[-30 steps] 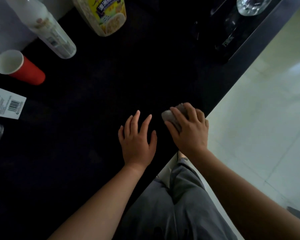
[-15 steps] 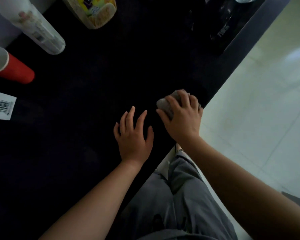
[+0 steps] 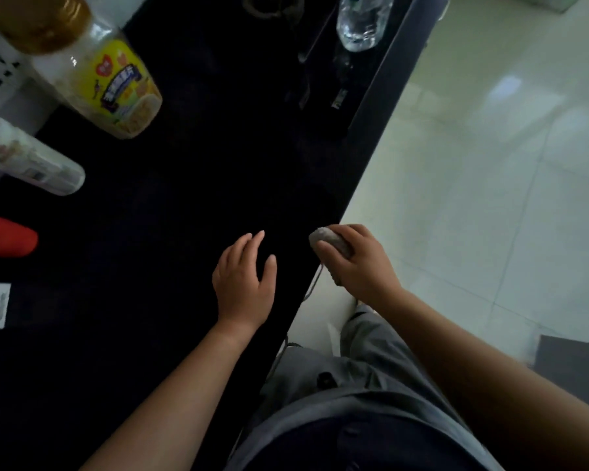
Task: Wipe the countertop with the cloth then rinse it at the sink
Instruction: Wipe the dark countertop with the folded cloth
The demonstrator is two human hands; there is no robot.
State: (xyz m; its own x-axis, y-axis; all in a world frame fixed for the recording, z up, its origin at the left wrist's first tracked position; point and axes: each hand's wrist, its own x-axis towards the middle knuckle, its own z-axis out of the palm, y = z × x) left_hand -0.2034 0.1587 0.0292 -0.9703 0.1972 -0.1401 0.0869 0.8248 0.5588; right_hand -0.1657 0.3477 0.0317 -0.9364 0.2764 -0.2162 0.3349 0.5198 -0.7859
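Head view: jar, red cup crowd countertop left

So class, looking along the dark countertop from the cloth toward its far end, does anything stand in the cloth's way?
The right hand grips the cloth at the countertop edge. The dark stretch directly ahead looks bare. A clear bottle stands near the far end; the jar sits off left.

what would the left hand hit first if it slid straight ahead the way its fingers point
Probably nothing nearby: the left hand points up and slightly right over bare dark countertop. Far along that line lies a dim recessed area, hard to identify; depth is unclear.
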